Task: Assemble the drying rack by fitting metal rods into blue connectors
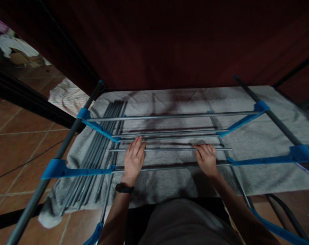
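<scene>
A thin grey metal rod [169, 149] lies crosswise in front of me, its two ends apart from the blue brackets. Toward its left end, my left hand [134, 157] grips it from above with the fingers close together. My right hand [206, 158] is closed around the same rod farther right. Around them stands a partly assembled rack of grey tubes with blue plastic brackets [90, 172]. Crossbars run between its brackets, one just in front of my wrists [169, 167] and others beyond my hands, including a far upper bar [169, 116].
Several loose grey tubes [93, 153] lie side by side at the left on a grey blanket [266, 136]. Dark red fabric [169, 44] hangs behind. Tiled floor [21, 146] shows at left, with a dark cable [29, 160] and a striped cloth [67, 97].
</scene>
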Motion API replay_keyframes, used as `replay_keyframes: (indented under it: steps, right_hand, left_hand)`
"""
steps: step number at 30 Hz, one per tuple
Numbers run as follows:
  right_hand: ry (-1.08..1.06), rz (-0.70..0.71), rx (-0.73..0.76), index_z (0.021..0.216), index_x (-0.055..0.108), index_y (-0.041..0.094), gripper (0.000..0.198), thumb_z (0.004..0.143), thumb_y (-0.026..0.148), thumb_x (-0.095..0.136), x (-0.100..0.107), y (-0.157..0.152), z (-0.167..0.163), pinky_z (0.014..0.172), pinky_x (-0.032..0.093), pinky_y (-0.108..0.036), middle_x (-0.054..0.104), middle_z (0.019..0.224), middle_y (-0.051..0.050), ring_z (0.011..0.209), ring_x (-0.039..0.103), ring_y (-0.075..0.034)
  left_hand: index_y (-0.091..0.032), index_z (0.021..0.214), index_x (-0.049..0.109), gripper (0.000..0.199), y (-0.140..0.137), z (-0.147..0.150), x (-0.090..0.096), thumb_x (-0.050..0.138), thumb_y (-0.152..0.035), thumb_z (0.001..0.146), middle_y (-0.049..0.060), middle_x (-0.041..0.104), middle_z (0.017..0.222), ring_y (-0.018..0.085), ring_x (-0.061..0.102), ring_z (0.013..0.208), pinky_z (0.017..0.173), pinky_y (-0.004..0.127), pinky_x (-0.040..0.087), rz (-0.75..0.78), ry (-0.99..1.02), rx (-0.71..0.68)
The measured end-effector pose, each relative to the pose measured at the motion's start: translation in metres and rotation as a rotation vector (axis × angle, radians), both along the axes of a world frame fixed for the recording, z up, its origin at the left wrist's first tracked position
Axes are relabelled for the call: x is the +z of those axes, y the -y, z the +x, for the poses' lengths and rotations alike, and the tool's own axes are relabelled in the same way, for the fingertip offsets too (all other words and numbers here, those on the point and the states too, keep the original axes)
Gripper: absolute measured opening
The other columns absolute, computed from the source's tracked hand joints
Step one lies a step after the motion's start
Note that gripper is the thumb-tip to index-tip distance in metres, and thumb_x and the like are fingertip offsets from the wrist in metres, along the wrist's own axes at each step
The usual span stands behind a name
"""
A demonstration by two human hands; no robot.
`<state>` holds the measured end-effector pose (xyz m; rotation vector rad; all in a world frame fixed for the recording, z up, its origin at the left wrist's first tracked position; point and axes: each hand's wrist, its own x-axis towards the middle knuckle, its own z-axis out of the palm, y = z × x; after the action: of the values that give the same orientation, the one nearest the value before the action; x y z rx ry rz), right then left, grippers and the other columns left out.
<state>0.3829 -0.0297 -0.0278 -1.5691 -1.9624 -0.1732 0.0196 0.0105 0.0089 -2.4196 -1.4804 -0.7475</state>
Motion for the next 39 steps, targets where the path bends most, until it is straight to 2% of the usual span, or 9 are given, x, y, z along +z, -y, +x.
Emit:
replay_keyframes:
  steps: [10,24,30,33,36,39]
  right_hand:
    - [-0.038,0.099,-0.026,0.107,0.069,0.023,0.017,0.097,0.02,0.056,0.0026,0.0026,-0.002,0.101,0.037,-0.039,0.073,0.104,-0.005,0.098,0.063,-0.021]
    - [-0.044,0.116,-0.043,0.106,0.069,0.024,0.017,0.095,0.019,0.056,0.0015,0.0022,-0.0015,0.101,0.038,-0.039,0.072,0.102,-0.005,0.097,0.063,-0.02]
    - [-0.051,0.103,-0.062,0.105,0.069,0.024,0.018,0.095,0.019,0.056,0.0003,0.003,-0.0011,0.105,0.036,-0.041,0.072,0.103,-0.004,0.099,0.064,-0.02]
    - [-0.06,0.1,-0.085,0.104,0.069,0.025,0.017,0.096,0.02,0.055,0.0006,0.0031,-0.0013,0.112,0.032,-0.045,0.072,0.102,-0.004,0.101,0.064,-0.02]
    - [-0.09,0.092,-0.156,0.102,0.069,0.025,0.016,0.095,0.022,0.054,0.001,0.0024,-0.0021,0.118,0.024,-0.053,0.07,0.106,-0.003,0.106,0.062,-0.021]
    - [-0.149,0.1,-0.275,0.101,0.069,0.026,0.016,0.093,0.026,0.055,0.001,0.0001,-0.002,0.12,0.016,-0.061,0.066,0.12,-0.006,0.12,0.056,-0.025]
  left_hand:
    - [-0.018,0.131,0.062,0.039,0.0013,0.001,0.0006,0.05,-0.01,0.095,0.014,0.053,0.153,0.029,0.041,0.149,0.116,0.05,0.044,0.035,0.012,-0.009]
    - [-0.019,0.135,0.059,0.044,0.0012,0.0005,-0.0004,0.049,-0.007,0.094,0.013,0.053,0.153,0.027,0.04,0.15,0.116,0.048,0.044,0.048,0.02,-0.046]
    - [-0.018,0.136,0.058,0.043,0.0014,-0.001,-0.0022,0.047,-0.009,0.095,0.014,0.056,0.15,0.027,0.042,0.148,0.114,0.046,0.043,0.035,0.013,-0.052]
    - [-0.019,0.132,0.059,0.039,0.002,-0.0015,-0.0014,0.045,-0.011,0.097,0.012,0.064,0.139,0.026,0.052,0.139,0.112,0.045,0.043,0.026,-0.023,-0.06]
    - [-0.021,0.13,0.059,0.035,0.0039,-0.0024,-0.0001,0.041,-0.016,0.1,0.008,0.073,0.11,0.025,0.065,0.109,0.097,0.041,0.047,-0.029,-0.092,-0.022]
    - [-0.022,0.128,0.059,0.032,0.0054,-0.0038,-0.0003,0.038,-0.024,0.103,0.004,0.07,0.088,0.024,0.063,0.087,0.084,0.039,0.047,-0.088,-0.14,0.011]
